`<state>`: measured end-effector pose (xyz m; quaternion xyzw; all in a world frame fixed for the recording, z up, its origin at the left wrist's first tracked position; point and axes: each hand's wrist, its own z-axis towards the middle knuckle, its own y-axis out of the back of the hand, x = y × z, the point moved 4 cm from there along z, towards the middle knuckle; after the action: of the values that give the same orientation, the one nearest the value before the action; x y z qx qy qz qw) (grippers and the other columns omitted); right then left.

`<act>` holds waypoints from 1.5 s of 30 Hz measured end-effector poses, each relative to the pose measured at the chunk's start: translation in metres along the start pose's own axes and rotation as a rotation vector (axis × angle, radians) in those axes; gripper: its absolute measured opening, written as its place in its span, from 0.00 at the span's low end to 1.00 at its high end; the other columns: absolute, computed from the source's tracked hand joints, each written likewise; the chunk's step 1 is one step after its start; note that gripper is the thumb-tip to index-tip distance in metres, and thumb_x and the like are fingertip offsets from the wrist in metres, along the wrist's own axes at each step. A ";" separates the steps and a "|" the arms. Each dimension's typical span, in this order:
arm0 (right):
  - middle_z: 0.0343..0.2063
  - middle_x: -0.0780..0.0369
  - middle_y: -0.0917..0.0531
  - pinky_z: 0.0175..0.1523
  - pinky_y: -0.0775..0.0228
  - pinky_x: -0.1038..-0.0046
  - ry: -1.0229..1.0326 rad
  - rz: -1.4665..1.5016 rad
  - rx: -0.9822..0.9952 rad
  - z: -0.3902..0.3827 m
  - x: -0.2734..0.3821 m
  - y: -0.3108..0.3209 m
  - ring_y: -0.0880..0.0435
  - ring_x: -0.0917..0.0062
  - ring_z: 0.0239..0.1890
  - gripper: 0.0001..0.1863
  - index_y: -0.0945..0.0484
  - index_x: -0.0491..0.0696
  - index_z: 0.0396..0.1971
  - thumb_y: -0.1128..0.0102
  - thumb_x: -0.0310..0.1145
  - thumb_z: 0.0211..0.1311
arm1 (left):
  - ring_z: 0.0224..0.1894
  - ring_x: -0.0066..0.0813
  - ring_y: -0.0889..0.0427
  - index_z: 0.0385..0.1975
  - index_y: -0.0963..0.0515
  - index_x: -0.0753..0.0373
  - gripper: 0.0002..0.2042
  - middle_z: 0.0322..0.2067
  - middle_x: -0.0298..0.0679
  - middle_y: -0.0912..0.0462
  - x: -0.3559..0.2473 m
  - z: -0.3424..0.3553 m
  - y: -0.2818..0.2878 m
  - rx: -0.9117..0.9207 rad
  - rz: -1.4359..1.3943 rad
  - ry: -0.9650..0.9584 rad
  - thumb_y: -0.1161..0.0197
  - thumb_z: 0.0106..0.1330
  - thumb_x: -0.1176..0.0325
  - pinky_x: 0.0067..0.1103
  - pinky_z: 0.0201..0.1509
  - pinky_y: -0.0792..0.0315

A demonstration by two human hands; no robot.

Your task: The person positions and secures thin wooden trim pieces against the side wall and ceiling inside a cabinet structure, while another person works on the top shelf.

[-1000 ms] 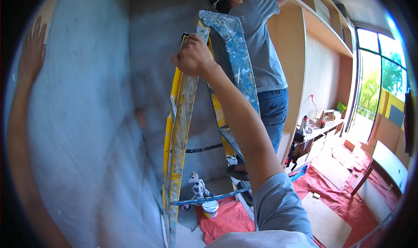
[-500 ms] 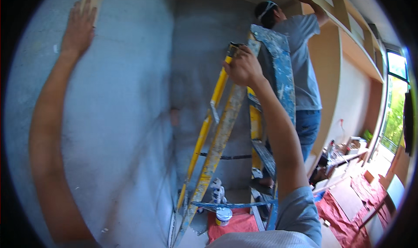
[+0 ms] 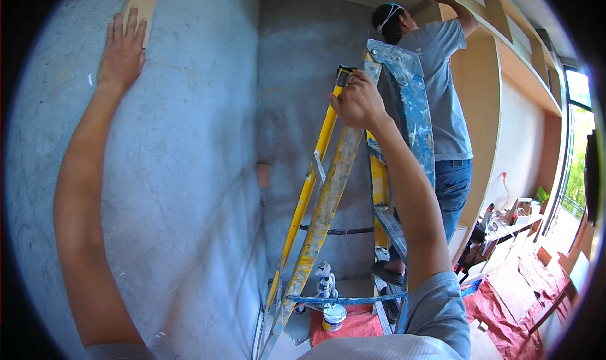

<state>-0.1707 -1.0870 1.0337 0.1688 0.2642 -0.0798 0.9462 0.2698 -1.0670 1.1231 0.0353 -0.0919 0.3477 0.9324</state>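
My left hand lies flat with fingers spread on the grey concrete wall, its fingertips touching the lower end of a pale wooden strip fixed to the wall. My right hand grips the top of a yellow stepladder spattered with paint. Another person in a grey shirt and jeans stands on the ladder's far side, both arms raised to a wooden shelf overhead.
A white tin and a white spray bottle sit at the ladder's foot beside a red cloth. Red sheeting covers the floor at right. A cluttered low bench stands by the wooden wall panels.
The view has swung left and down, so my left arm and hand on the wall now show in full. My right hand has stayed on the ladder top. The other person keeps reaching up.
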 end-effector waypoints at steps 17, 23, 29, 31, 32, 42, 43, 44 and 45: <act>0.23 0.57 0.13 0.74 0.47 0.66 0.014 0.009 0.029 -0.002 -0.001 0.004 0.17 0.66 0.47 0.31 0.12 0.44 0.19 0.56 0.48 0.73 | 0.75 0.63 0.51 0.72 0.39 0.61 0.34 0.75 0.55 0.52 0.005 0.003 0.003 -0.054 -0.038 -0.060 0.41 0.68 0.55 0.46 0.79 0.56; 0.24 0.56 0.13 0.71 0.44 0.65 0.045 -0.001 -0.037 -0.003 -0.003 -0.002 0.17 0.65 0.45 0.30 0.13 0.43 0.17 0.53 0.47 0.71 | 0.75 0.63 0.51 0.72 0.39 0.62 0.34 0.75 0.55 0.52 0.004 0.002 0.000 -0.075 -0.037 -0.066 0.42 0.68 0.55 0.46 0.79 0.56; 0.23 0.59 0.13 0.70 0.44 0.65 0.020 -0.077 -0.039 -0.016 -0.016 0.003 0.18 0.69 0.43 0.29 0.13 0.48 0.16 0.52 0.48 0.70 | 0.76 0.62 0.51 0.72 0.39 0.61 0.33 0.75 0.53 0.50 -0.011 0.004 0.001 -0.055 -0.028 -0.047 0.44 0.69 0.55 0.46 0.80 0.57; 0.23 0.60 0.13 0.68 0.43 0.64 0.046 0.014 -0.120 -0.011 -0.007 -0.005 0.18 0.69 0.43 0.29 0.13 0.48 0.16 0.52 0.48 0.71 | 0.76 0.61 0.51 0.73 0.40 0.61 0.33 0.76 0.52 0.50 -0.003 0.007 -0.017 -0.042 -0.022 -0.046 0.45 0.70 0.56 0.46 0.80 0.57; 0.23 0.61 0.13 0.68 0.43 0.64 0.046 -0.008 -0.111 -0.011 -0.008 -0.007 0.18 0.69 0.42 0.29 0.14 0.48 0.16 0.53 0.48 0.71 | 0.76 0.60 0.51 0.74 0.42 0.60 0.33 0.76 0.51 0.50 -0.005 0.010 -0.017 -0.039 0.011 -0.036 0.44 0.70 0.57 0.45 0.80 0.57; 0.26 0.59 0.12 0.72 0.46 0.65 0.022 -0.042 0.039 -0.003 -0.001 -0.001 0.17 0.67 0.47 0.31 0.11 0.46 0.21 0.56 0.50 0.73 | 0.78 0.47 0.52 0.76 0.48 0.59 0.34 0.78 0.44 0.57 -0.006 -0.001 0.013 0.117 0.041 0.021 0.45 0.73 0.59 0.36 0.82 0.55; 0.26 0.58 0.12 0.72 0.46 0.65 0.025 -0.050 0.028 -0.002 -0.002 0.000 0.17 0.66 0.47 0.31 0.11 0.46 0.22 0.56 0.50 0.73 | 0.78 0.47 0.52 0.76 0.48 0.60 0.34 0.78 0.44 0.57 -0.006 -0.001 0.010 0.097 0.045 0.028 0.44 0.73 0.59 0.36 0.82 0.54; 0.27 0.58 0.12 0.73 0.46 0.65 0.021 -0.048 0.042 -0.002 -0.002 0.000 0.17 0.66 0.48 0.31 0.11 0.46 0.22 0.56 0.50 0.73 | 0.78 0.47 0.52 0.76 0.47 0.60 0.34 0.78 0.43 0.56 -0.007 -0.001 0.008 0.084 0.017 0.036 0.43 0.72 0.60 0.36 0.82 0.54; 0.27 0.58 0.12 0.73 0.46 0.65 0.017 -0.040 0.051 -0.002 -0.002 0.001 0.17 0.66 0.48 0.31 0.11 0.46 0.23 0.56 0.50 0.73 | 0.78 0.47 0.52 0.75 0.46 0.60 0.34 0.77 0.43 0.55 -0.007 -0.001 0.007 0.070 -0.004 0.045 0.42 0.72 0.61 0.36 0.82 0.53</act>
<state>-0.1733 -1.0856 1.0331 0.1884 0.2736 -0.1038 0.9375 0.2602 -1.0654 1.1209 0.0603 -0.0586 0.3494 0.9332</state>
